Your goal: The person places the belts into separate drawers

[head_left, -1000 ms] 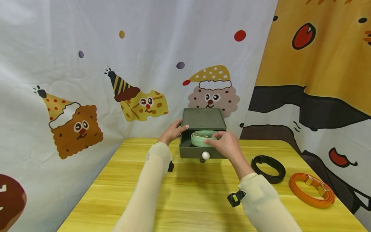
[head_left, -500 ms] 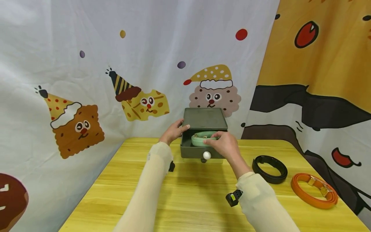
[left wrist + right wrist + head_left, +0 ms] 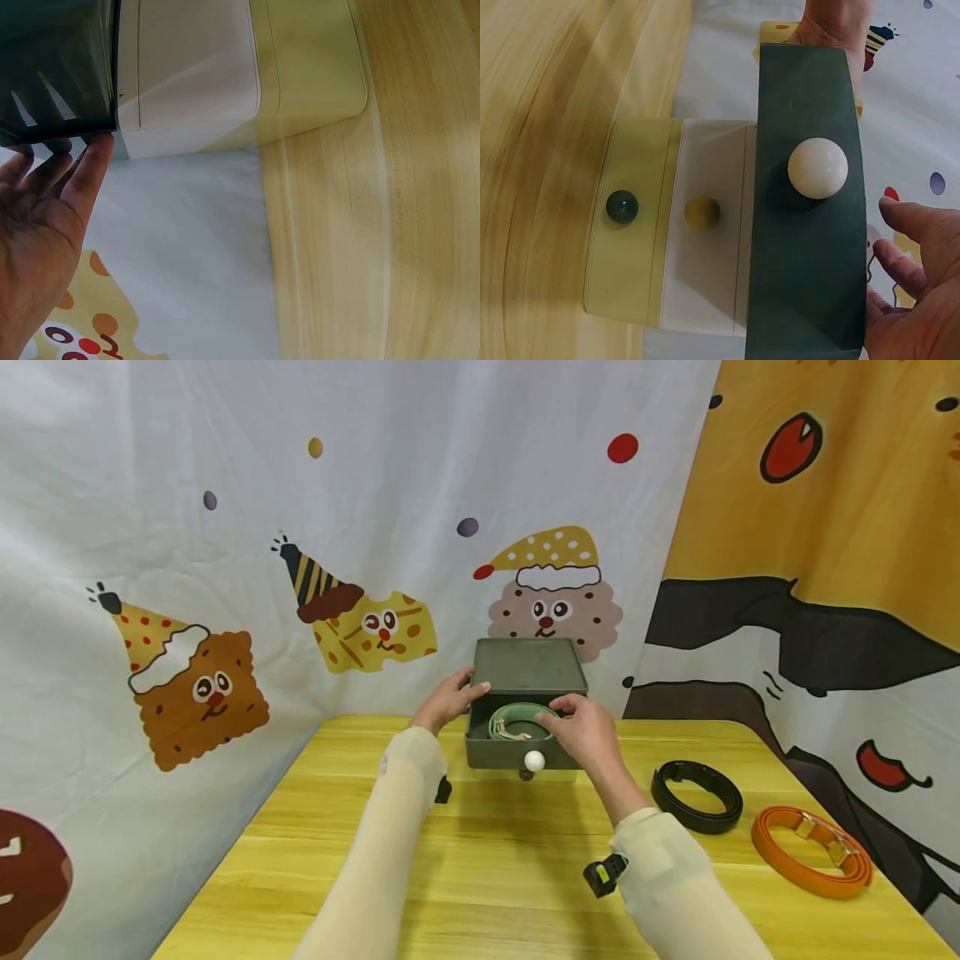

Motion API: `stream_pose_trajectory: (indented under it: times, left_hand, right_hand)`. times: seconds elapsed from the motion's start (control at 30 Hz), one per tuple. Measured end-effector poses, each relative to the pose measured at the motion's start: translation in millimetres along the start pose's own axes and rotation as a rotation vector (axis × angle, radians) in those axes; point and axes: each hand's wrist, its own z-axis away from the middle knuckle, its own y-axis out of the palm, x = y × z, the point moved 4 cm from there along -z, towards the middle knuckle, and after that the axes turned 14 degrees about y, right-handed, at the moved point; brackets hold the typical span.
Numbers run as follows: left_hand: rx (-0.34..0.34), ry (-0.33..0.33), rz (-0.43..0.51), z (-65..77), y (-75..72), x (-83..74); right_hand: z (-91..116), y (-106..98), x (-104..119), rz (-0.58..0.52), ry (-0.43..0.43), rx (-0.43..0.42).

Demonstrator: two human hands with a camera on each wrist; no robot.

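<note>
A small drawer cabinet (image 3: 529, 664) stands at the back of the table, its dark green top drawer (image 3: 495, 755) pulled out. Inside that drawer lies a coiled light green belt (image 3: 524, 711) with a gold-coloured buckle. My left hand (image 3: 446, 702) rests on the cabinet's left side, thumb at the top front edge; its fingers lie fairly straight against the side in the left wrist view. At the belt's right edge is my right hand (image 3: 588, 731), thumb and forefinger apart. The right wrist view shows that hand (image 3: 922, 277) with spread fingers beside the drawer front, which hides the belt.
A coiled black belt (image 3: 660, 795) and a coiled orange belt (image 3: 780, 866) lie on the wooden table (image 3: 487, 877) to the right. Below the green drawer are a pale drawer (image 3: 709, 277) and a yellow one (image 3: 626, 270), both closed. A printed cloth (image 3: 390, 485) hangs behind.
The green belt has gone down deeper into the drawer, turning so its buckle faces the front left. My right fingers have let go of it. The left hand has stayed put.
</note>
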Motion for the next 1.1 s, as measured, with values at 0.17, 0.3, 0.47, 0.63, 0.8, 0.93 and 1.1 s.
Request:
stream_pose_trajectory:
  times: [0.17,0.3,0.47,0.63,0.8,0.93,1.1]
  left_hand:
    - [0.000,0.000,0.001,0.6,0.3,-0.6]
    - [0.002,0.004,0.003,1.4,0.0,-1.5]
    - [0.002,0.003,0.007,1.4,0.0,-0.8]
    - [0.000,0.003,0.023,-0.4,0.3,1.0]
    - [-0.002,0.004,0.018,-0.9,-0.1,1.1]
    - [-0.003,0.001,0.010,-0.3,-0.3,0.3]
    - [-0.004,0.002,0.011,-0.8,-0.3,0.5]
  right_hand:
    - [3,-3,0,-0.037,0.001,-0.003]
    - [5,-5,1,-0.065,0.006,-0.005]
    - [7,-7,1,-0.091,0.005,-0.014]
    - [11,-9,1,-0.127,-0.004,-0.026]
    - [16,-11,2,-0.186,-0.005,-0.035]
    - [20,-13,3,-0.224,0.002,-0.056]
    - [27,-13,2,-0.260,0.000,-0.077]
